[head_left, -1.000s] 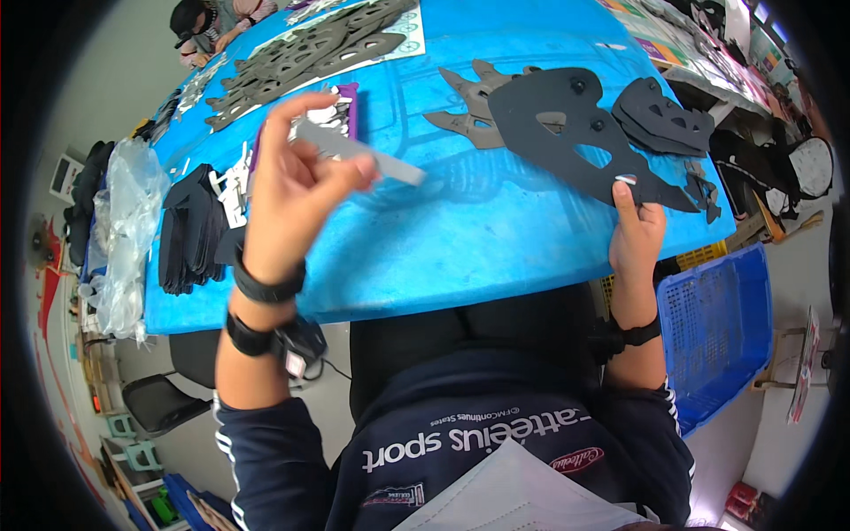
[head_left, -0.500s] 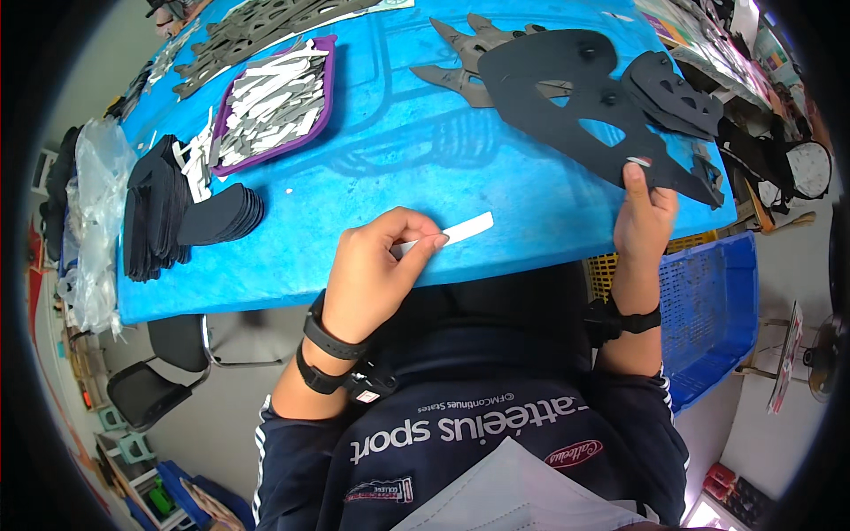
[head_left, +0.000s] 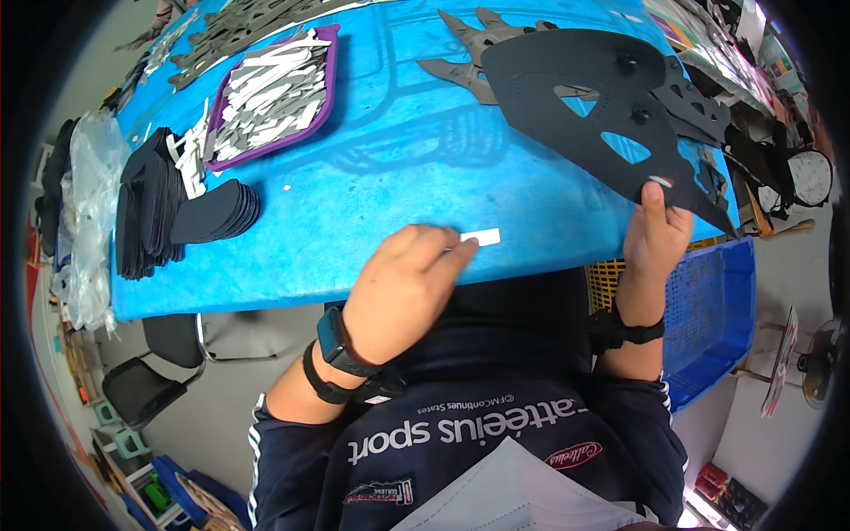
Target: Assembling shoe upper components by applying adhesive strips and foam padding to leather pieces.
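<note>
**Black sheet (head_left: 567,75) shifted right, white strip (head_left: 484,237) levelled out**

Since the last frame: sheet has moved right and now covers part of the small dark cutouts (head_left: 699,106) in view. Left hand (head_left: 405,281) has gone slightly right and turned at the wrist; strip was slanted, now nearly level, less of it showing.

Grips: left narrow, thumb and fingers pinching the strip over the near edge of the worktop (head_left: 381,181). Right hand (head_left: 657,234) pinches the sheet's near right end, thumb on top.

Status: sheet has its holes cut and knobs on. Strip is off the sheet, well apart, so by my read that's the open item. Can't tell if the strip has a backing. Small pale-and-red spot by the right thumb, nature unclear.

Counts:
- strip in hand: 1
- sheet in hand: 1, with 2 knobs (head_left: 628,61) and 2 big holes (head_left: 625,148)
- purple tray (head_left: 332,84): 1, far left, full of strips, too many to count
- black oval stacks (head_left: 208,217): 2 groups, left; pieces overlap, no count
- spiky grey cutouts (head_left: 465,40) beyond the sheet: partly hidden, no count
</note>
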`<state>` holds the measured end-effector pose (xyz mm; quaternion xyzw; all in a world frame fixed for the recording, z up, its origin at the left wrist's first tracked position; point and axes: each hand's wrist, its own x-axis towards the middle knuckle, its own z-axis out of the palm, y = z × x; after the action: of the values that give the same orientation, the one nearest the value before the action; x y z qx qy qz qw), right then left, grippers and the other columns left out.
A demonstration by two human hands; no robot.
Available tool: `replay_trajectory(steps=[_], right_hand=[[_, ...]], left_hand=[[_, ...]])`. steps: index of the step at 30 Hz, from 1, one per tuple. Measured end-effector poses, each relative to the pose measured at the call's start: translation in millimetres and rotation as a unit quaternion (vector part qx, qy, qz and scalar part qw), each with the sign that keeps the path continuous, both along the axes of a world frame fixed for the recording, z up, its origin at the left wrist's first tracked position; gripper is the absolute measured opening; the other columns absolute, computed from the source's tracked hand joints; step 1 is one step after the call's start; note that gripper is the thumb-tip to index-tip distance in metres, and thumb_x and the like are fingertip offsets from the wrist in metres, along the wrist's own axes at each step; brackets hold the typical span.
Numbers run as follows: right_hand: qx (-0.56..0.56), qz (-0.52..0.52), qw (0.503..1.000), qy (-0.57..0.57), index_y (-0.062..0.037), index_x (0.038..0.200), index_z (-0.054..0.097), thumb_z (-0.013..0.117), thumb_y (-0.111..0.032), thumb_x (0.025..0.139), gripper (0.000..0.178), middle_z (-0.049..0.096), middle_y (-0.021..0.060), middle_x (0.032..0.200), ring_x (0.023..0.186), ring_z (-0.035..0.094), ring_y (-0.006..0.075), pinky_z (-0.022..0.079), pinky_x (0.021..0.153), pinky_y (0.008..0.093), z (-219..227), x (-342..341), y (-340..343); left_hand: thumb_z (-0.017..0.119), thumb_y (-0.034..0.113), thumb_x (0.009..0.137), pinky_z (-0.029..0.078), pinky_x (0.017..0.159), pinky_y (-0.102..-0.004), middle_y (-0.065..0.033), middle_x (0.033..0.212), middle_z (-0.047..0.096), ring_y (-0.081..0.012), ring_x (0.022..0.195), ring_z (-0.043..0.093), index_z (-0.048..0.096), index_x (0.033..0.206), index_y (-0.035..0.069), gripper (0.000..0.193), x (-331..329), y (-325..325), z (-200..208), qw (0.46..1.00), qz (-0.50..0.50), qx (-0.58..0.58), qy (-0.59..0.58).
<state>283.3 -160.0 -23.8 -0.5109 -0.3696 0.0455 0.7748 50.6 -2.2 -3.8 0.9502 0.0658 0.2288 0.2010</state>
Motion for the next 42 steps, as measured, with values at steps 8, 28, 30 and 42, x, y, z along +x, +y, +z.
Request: replay_trajectory(steps=[8, 28, 30, 42], right_hand=[[0.031, 0.167, 0.983, 0.075, 0.0055, 0.107, 0.051, 0.062, -0.01, 0.079, 0.033, 0.057, 0.0141, 0.099, 0.088, 0.055, 0.0206, 0.043, 0.08, 0.0332, 22, -53, 5], [-0.321, 0.165, 0.897, -0.256, -0.0018, 0.074, 0.059, 0.066, -0.004, 0.067, 0.01, 0.05, 0.0073, 0.063, 0.065, 0.045, 0.0241, 0.035, 0.055, 0.0323, 27, -29, 30], [-0.313, 0.172, 0.9, -0.25, -0.0015, 0.073, 0.059, 0.066, -0.004, 0.066, 0.01, 0.051, 0.0072, 0.063, 0.064, 0.045, 0.0239, 0.035, 0.055, 0.0322, 26, -28, 30], [-0.357, 0.067, 0.889, -0.279, -0.0004, 0.08, 0.063, 0.068, -0.003, 0.064, 0.017, 0.063, 0.0096, 0.079, 0.066, 0.048, 0.023, 0.038, 0.058, 0.0315, 28, -38, 34]], left_hand=[[0.074, 0.04, 0.063, 0.04, 0.085, -0.035, -0.0137, 0.114, 0.049, -0.0322, 0.101, 0.049, 0.052, 0.116, 0.005, 0.067, -2, 5, 29, 0.979, -0.077, -0.157, 0.107], [0.069, 0.011, 0.068, 0.03, 0.047, -0.0299, -0.0065, 0.055, 0.049, -0.0206, 0.049, 0.04, 0.056, 0.062, 0.0, 0.018, -21, 48, 14, 0.976, 0.017, -0.219, 0.01], [0.07, 0.012, 0.066, 0.031, 0.047, -0.0297, -0.0062, 0.055, 0.049, -0.0198, 0.05, 0.04, 0.058, 0.064, 0.0, 0.017, -24, 50, 12, 0.972, 0.053, -0.23, -0.013], [0.066, 0.011, 0.064, 0.029, 0.065, -0.0351, -0.0047, 0.057, 0.052, -0.0191, 0.056, 0.039, 0.058, 0.063, 0.002, 0.012, -27, 51, 11, 0.973, 0.029, -0.23, -0.007]])
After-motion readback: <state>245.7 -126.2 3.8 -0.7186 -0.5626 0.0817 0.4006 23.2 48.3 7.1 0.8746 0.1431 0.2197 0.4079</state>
